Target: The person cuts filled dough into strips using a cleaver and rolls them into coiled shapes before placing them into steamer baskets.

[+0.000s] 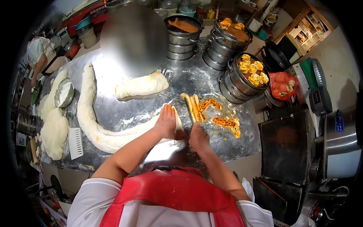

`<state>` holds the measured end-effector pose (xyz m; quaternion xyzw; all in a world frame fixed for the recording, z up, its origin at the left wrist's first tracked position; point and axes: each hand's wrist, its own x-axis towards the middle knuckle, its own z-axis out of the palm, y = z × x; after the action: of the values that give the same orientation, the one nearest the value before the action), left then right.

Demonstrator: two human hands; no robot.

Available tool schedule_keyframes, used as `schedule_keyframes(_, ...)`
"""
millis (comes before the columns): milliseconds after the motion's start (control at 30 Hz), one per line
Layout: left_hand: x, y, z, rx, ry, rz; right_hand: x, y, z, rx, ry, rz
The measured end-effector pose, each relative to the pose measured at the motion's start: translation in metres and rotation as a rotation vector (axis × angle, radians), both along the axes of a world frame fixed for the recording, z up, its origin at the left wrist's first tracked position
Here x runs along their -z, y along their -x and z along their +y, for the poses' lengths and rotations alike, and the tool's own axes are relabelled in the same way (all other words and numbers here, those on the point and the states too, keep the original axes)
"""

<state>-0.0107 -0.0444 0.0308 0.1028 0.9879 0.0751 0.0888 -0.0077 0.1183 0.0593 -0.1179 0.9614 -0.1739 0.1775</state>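
Note:
A long dough roll (110, 140) curves across the floured metal table. My left hand (166, 122) lies over its right end, fingers together, holding it down. Just right of that cut end, my right hand (199, 138) is closed around the handle of a knife, whose blade (189, 107) is blurred and seen nearly edge-on. Beside the blade stand cut dough slices (195, 106). Farther right, slices with orange-red filling (224, 122) lie cut side up. A shorter, thick dough roll (143, 85) rests beyond my left hand.
Stacked metal steamers (236, 82) line the far right; the nearest holds shaped rolls (252, 69). On the left are dough slabs (55, 136), a flour bowl (64, 92) and a white slotted scraper (76, 143). Another person (45, 54) stands at far left. A blurred disc hides part of the far table.

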Motion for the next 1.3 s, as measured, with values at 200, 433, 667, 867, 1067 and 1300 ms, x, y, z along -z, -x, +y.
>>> schedule_keyframes(200,0.000,-0.002,-0.002,-0.001,0.063,-0.110,-0.029,-0.025,-0.001,-0.078,0.036,-0.001)
schedule_keyframes(433,-0.008,-0.002,-0.003,0.021,0.061,-0.140,-0.040,-0.028,-0.001,-0.102,0.047,-0.126)
schedule_keyframes(667,0.006,-0.003,-0.008,0.071,0.057,-0.069,-0.023,-0.001,-0.023,-0.151,0.075,-0.159)
schedule_keyframes(867,0.016,0.003,-0.006,0.062,0.069,-0.047,0.007,0.024,-0.045,-0.122,0.160,-0.037)
schedule_keyframes(1067,-0.005,0.001,-0.004,0.002,0.012,-0.126,-0.013,-0.029,-0.006,-0.105,0.016,-0.172)
schedule_keyframes(1300,-0.012,-0.005,-0.007,0.007,0.087,-0.064,0.003,-0.008,-0.017,-0.072,0.050,0.093)
